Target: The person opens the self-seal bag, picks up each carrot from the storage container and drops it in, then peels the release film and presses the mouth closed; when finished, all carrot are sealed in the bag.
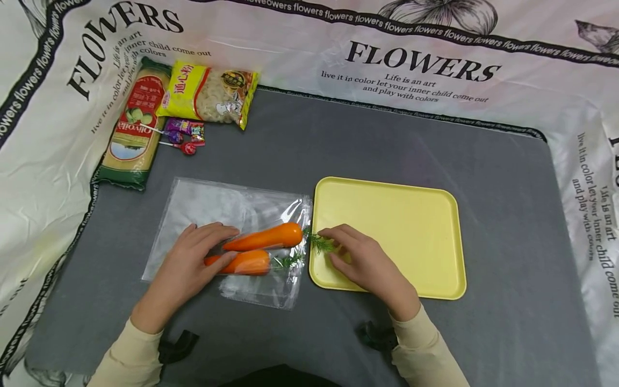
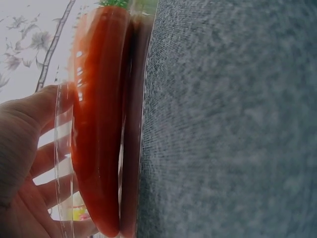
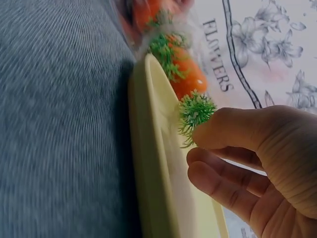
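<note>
Left hand (image 1: 186, 263) lies over the clear bag (image 1: 208, 201), fingers extended and spread, thumb across the lower carrot (image 1: 253, 263), fingertips by the narrow tip of the upper carrot (image 1: 271, 235); part of the lower carrot is hidden under the thumb. Left wrist view: carrot and plastic stand in front of the fingers, which show only in part. Right hand (image 1: 365, 264) is at the upper carrot's leafy top (image 1: 321, 244), thumb and fingers loosely bent with a gap between them — whether a fingertip touches the leaves cannot be told. Both carrots lie side by side at the bag; the lower one, with its greens (image 1: 288, 261), is under the film, while the upper one's leaves reach past the bag's edge and over the rim of the yellow tray (image 1: 406, 242). How far the film covers the upper carrot is hard to make out — glare. Cream sleeves (image 1: 128, 355) are cut off by the lower frame edge, as is a dark shape (image 1: 285, 376) between them. Surface: grey tabletop (image 1: 508, 226), matte. At its far left corner, a red-and-green pack (image 1: 130, 129), a yellow pack (image 1: 217, 97) touching it, and small sweets (image 1: 186, 137) in a cluster, partly overlapping. Around the table, pale cloth (image 1: 300, 48) with black FLOWERS lettering, smaller lines and flower drawings, cropped at the frame edges.
</note>
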